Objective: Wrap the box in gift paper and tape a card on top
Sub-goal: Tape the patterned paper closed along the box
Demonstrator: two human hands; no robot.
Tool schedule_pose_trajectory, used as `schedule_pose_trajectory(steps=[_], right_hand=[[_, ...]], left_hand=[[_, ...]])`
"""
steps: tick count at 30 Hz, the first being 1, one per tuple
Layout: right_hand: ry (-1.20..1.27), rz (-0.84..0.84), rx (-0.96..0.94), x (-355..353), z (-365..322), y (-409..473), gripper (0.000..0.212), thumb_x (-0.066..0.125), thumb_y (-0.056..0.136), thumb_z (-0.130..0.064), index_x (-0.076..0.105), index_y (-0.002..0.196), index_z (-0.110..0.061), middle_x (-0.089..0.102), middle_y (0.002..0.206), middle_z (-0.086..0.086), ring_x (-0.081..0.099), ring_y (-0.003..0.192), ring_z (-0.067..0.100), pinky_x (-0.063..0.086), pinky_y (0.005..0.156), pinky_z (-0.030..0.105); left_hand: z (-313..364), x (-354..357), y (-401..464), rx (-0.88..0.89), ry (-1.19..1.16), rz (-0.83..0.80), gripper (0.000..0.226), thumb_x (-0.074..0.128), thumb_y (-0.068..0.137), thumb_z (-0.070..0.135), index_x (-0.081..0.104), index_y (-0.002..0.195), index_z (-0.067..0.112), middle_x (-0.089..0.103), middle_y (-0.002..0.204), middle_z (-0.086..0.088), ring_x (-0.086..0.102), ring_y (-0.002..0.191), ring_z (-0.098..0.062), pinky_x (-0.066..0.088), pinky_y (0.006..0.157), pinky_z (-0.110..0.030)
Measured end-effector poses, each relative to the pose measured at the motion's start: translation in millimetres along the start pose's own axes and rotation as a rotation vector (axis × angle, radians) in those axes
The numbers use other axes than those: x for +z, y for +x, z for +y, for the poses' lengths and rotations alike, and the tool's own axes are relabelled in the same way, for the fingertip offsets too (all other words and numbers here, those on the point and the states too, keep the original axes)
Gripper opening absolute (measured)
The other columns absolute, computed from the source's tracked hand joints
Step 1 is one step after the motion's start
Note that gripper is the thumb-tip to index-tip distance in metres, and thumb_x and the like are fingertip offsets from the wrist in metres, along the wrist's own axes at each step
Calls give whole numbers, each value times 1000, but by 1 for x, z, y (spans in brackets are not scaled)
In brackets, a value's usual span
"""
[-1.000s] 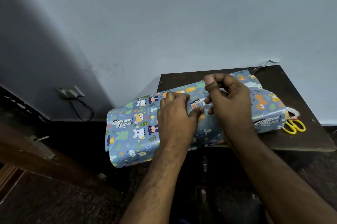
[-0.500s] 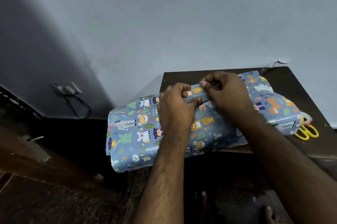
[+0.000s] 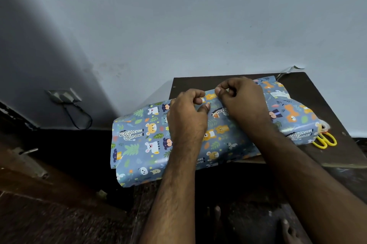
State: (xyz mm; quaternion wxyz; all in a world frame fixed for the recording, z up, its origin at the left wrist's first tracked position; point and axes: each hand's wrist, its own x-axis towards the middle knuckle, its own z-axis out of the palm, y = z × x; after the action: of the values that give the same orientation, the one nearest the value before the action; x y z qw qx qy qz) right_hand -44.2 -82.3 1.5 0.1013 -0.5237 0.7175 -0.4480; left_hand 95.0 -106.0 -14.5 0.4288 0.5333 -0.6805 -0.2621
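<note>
Hands (image 3: 187, 118) and (image 3: 243, 102) pinch glossy, slippery paper (image 3: 139, 144) over the box on the bench (image 3: 327, 104); best gripped at the seam edge.

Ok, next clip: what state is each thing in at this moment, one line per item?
gift paper: folded over the box, left end loose and hanging off the table.
left hand: fingers curled, pinching the paper near its top edge.
right hand: fingers curled, pinching the same edge.
scissors: lying on the table, partly hidden by the paper.
tape roll: mostly hidden.
</note>
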Motion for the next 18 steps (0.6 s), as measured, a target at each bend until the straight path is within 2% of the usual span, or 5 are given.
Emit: schedule_pose_trajectory(steps=[8,10,13,18], right_hand=[[-61,-17,-50,-2,-3,-3,12,69,94,-30,78,94,-22,50,76,-13,48,68,1,32,59,19],[-97,-37,-69,0,-3,-5,12,69,95,-29,77,95,-21,54,85,-7,49,70,5,35,64,26],[-144,-50,-93,0,-4,-6,11,69,95,-30,77,95,-22,58,97,0,53,81,11,37,70,28],[-162,-64,-106,1,-3,-6,11,70,94,-33,77,95,-25,51,87,-5,49,76,9,31,63,27]], left_hand=[[2,0,0,2,4,7,23,80,84,19,73,105,27,66,89,12,65,92,-15,56,83,-42],[1,1,-1,-4,-6,22,22,80,84,18,73,103,26,67,88,12,65,90,-14,57,82,-41],[1,1,-2,-5,1,31,20,79,85,16,73,101,27,67,88,12,65,90,-13,58,81,-41],[0,3,-1,-5,41,63,20,65,91,11,73,101,27,71,91,9,67,91,-15,58,79,-42]])
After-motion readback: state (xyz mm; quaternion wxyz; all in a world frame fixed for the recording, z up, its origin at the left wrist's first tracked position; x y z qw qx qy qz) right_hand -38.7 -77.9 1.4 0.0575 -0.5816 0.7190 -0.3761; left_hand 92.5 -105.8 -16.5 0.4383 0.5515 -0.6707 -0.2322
